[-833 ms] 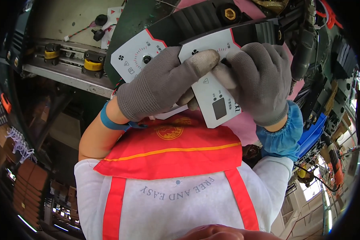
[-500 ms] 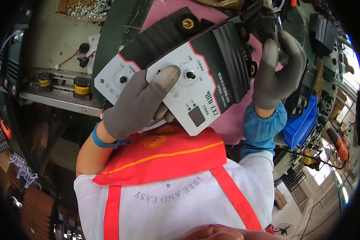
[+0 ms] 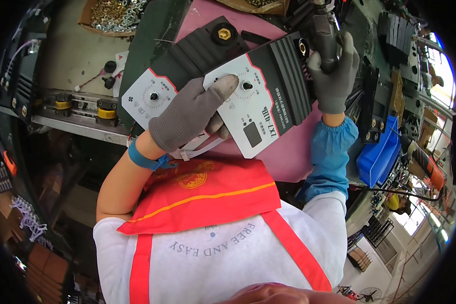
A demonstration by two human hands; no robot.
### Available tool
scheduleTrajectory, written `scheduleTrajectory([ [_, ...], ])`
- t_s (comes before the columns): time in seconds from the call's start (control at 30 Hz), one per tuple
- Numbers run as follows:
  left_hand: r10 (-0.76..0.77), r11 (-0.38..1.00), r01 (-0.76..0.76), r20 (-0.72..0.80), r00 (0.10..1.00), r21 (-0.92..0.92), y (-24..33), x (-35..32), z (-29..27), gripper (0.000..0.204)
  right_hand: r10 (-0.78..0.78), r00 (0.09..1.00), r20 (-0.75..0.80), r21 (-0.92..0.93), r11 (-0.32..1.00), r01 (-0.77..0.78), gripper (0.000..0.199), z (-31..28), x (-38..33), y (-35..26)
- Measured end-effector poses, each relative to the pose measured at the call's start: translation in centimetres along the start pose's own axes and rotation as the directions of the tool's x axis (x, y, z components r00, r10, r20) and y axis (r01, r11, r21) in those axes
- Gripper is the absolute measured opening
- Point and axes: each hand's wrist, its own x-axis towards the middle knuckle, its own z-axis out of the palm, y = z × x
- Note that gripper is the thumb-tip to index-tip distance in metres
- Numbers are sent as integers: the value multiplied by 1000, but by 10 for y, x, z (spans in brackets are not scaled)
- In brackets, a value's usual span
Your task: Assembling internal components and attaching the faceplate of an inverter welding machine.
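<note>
My gloved left hand (image 3: 190,114) is closed on the edge of a black plastic front panel (image 3: 291,76), its thumb lying on the white label face beside a small black shaft (image 3: 247,86). The panel is tilted above a pink mat (image 3: 283,157). A second, similar panel (image 3: 146,96) lies to its left, partly hidden by my hand; a brass terminal (image 3: 224,34) shows at its far end. At the panel's far right, my gloved right hand (image 3: 335,76) has its thumb and fingers round a dark cylindrical tool (image 3: 324,38).
Open boxes of small metal hardware (image 3: 109,17) stand at the far left and top. A blue bin (image 3: 379,154) sits at the right, beside more black panels (image 3: 377,109). A metal rail with yellow-ringed parts (image 3: 106,114) runs along the left.
My right hand and the dark tool have moved left, closer to the panel's far end. My left hand has shifted slightly right and away from me with the panel.
</note>
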Motion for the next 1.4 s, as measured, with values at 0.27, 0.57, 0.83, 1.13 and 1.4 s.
scheduleTrajectory([
  [0.27, 55, 998, -56, 29, 998, 37, -4, 0, 0, 46, 140, 985, 101, 947, -318, -52, 32, -63, 49, -84],
  [0.57, 121, 993, -119, 75, 990, -25, -16, 5, -5, 49, 412, 909, -68, 991, -81, 111, 30, -46, 32, -128],
  [0.83, 131, 988, -125, 68, 989, -94, -23, 9, -7, 50, 523, 852, -37, 970, 222, -94, 20, -22, 18, -147],
  [1.13, 183, 983, -182, 24, 983, -31, -24, 10, -4, 48, 208, 976, -64, 987, -129, 92, 54, -18, 11, -132],
  [1.4, 215, 876, -172, -45, 976, 450, -10, -27, -12, 46, -128, 979, -157, 978, -155, 137, 47, -76, 31, -103],
])
